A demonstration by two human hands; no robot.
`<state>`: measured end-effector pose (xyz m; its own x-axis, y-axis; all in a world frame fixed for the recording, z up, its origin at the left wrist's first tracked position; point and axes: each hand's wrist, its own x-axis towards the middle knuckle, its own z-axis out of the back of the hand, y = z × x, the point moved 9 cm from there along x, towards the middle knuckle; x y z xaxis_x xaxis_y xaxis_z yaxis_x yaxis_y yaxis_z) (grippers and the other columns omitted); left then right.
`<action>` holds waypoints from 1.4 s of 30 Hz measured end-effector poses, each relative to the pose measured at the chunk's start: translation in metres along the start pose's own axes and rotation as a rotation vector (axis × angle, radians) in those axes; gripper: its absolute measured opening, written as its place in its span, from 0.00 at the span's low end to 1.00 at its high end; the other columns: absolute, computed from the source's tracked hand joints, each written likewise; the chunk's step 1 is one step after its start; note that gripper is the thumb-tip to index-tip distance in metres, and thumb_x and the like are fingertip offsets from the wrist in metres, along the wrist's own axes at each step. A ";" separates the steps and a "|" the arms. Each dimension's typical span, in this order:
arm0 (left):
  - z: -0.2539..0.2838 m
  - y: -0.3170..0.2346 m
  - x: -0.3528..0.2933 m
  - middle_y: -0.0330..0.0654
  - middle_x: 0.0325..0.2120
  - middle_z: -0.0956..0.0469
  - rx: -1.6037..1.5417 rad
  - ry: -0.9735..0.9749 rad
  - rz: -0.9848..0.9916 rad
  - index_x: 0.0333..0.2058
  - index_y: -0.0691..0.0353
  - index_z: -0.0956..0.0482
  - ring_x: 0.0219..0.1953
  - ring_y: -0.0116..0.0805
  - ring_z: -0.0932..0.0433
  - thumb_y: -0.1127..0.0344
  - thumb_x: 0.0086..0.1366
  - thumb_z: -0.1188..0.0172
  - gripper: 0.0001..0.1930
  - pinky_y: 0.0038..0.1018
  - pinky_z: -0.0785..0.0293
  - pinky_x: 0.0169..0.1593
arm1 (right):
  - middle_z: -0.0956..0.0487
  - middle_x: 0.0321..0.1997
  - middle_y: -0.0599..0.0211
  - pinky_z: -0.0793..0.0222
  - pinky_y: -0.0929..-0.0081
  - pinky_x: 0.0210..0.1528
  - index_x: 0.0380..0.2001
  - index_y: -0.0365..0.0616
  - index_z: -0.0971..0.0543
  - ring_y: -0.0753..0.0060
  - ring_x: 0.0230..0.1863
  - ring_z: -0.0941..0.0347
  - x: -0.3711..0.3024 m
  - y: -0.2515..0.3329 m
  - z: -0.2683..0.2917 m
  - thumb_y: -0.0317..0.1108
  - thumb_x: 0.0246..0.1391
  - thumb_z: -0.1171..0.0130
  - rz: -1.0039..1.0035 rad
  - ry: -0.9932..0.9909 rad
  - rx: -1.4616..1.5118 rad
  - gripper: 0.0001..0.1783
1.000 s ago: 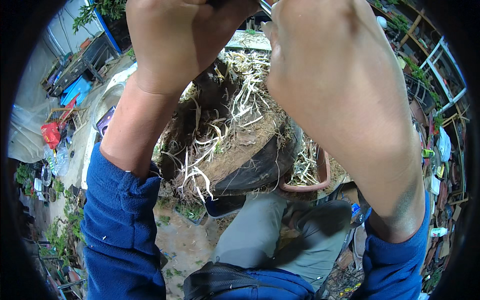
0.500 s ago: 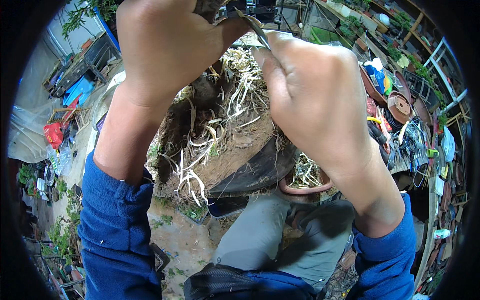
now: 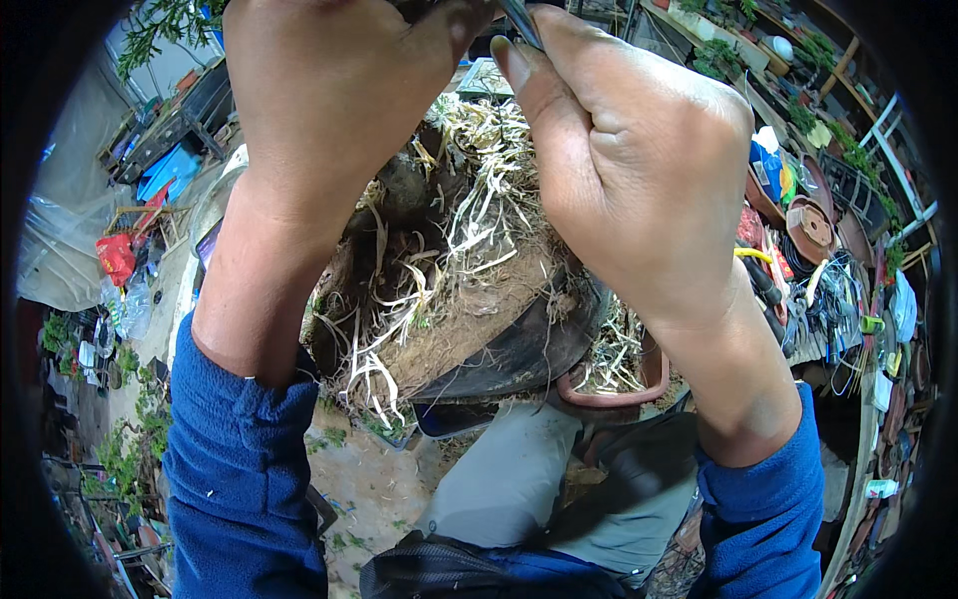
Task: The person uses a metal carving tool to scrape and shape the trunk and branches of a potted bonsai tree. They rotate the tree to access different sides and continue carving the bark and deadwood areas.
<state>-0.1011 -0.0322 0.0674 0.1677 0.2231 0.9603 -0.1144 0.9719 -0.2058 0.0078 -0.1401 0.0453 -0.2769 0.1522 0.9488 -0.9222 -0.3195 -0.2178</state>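
Note:
My left hand (image 3: 324, 95) is raised at the top, left of centre, with its fingers curled in a grip. What it grips is mostly cut off by the upper edge. Across from it, my right hand (image 3: 644, 165) pinches a thin metal blade (image 3: 521, 24) between thumb and bent fingers. The blade slants up toward the left hand, and its far end lies out of view. Beneath both hands, pale curled bark shavings (image 3: 489, 205) cover a clump of brown soil (image 3: 449, 324) with fine roots. A black curved pot rim (image 3: 509, 349) borders the soil.
A reddish-brown pot (image 3: 614, 397) with shavings inside stands near my knees. On the right are a brown planter (image 3: 809, 228), cables and tools (image 3: 828, 295). A red bag (image 3: 116, 260) and a blue sheet (image 3: 168, 172) lie at left. Green foliage (image 3: 175, 40) hangs at upper left.
Both hands have shifted slightly upward, and my right hand has moved a little to the right. Less of the blade and of the left hand's grip shows now.

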 end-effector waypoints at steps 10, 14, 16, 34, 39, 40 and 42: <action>-0.002 -0.036 -0.002 0.39 0.18 0.17 0.342 0.023 -0.320 0.22 0.61 0.17 0.17 0.23 0.20 0.72 0.60 0.28 0.09 0.20 0.31 0.18 | 0.28 0.17 0.61 0.34 0.64 0.19 0.27 0.36 0.22 0.58 0.15 0.29 0.003 -0.001 -0.001 0.20 0.47 0.37 0.080 -0.098 0.091 0.03; -0.005 -0.030 0.007 0.39 0.17 0.17 0.260 0.067 -0.259 0.21 0.62 0.17 0.16 0.23 0.22 0.69 0.61 0.28 0.11 0.21 0.34 0.16 | 0.27 0.17 0.61 0.33 0.63 0.19 0.29 0.34 0.20 0.58 0.16 0.28 0.011 -0.001 0.004 0.22 0.48 0.37 0.082 0.129 0.052 0.04; -0.005 -0.032 0.008 0.39 0.16 0.18 0.245 0.072 -0.283 0.20 0.62 0.17 0.15 0.23 0.23 0.69 0.62 0.28 0.12 0.21 0.35 0.15 | 0.26 0.17 0.61 0.33 0.63 0.19 0.29 0.35 0.20 0.58 0.16 0.28 0.015 -0.002 0.004 0.23 0.49 0.37 0.034 0.238 0.031 0.03; -0.009 -0.033 -0.004 0.41 0.15 0.21 0.679 0.100 -0.411 0.26 0.64 0.17 0.17 0.34 0.21 0.65 0.50 0.21 0.12 0.28 0.32 0.20 | 0.23 0.21 0.48 0.29 0.58 0.27 0.34 0.37 0.17 0.45 0.25 0.22 -0.009 -0.012 -0.020 0.28 0.56 0.36 -0.273 0.348 -0.042 0.05; -0.006 -0.036 -0.004 0.41 0.18 0.19 0.692 0.032 -0.402 0.28 0.63 0.17 0.21 0.35 0.18 0.70 0.48 0.23 0.10 0.28 0.28 0.25 | 0.22 0.21 0.47 0.27 0.59 0.27 0.33 0.36 0.16 0.46 0.24 0.21 -0.007 -0.014 -0.010 0.28 0.56 0.36 -0.215 0.127 0.103 0.05; -0.005 -0.036 -0.003 0.41 0.18 0.19 0.566 0.007 -0.367 0.28 0.64 0.16 0.22 0.35 0.18 0.71 0.48 0.24 0.10 0.27 0.27 0.26 | 0.22 0.21 0.47 0.26 0.59 0.28 0.32 0.36 0.17 0.46 0.25 0.21 -0.007 -0.015 -0.009 0.28 0.55 0.36 -0.225 0.092 0.129 0.05; -0.003 -0.028 0.000 0.42 0.20 0.17 0.314 0.006 -0.205 0.28 0.64 0.16 0.23 0.33 0.17 0.72 0.48 0.24 0.09 0.26 0.26 0.27 | 0.23 0.20 0.52 0.29 0.60 0.25 0.31 0.36 0.18 0.51 0.22 0.23 -0.006 -0.011 -0.006 0.26 0.54 0.36 -0.165 0.035 0.094 0.04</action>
<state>-0.0949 -0.0588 0.0728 0.2241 0.0275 0.9742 -0.3727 0.9260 0.0596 0.0183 -0.1315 0.0408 -0.1343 0.2415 0.9611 -0.9270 -0.3735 -0.0357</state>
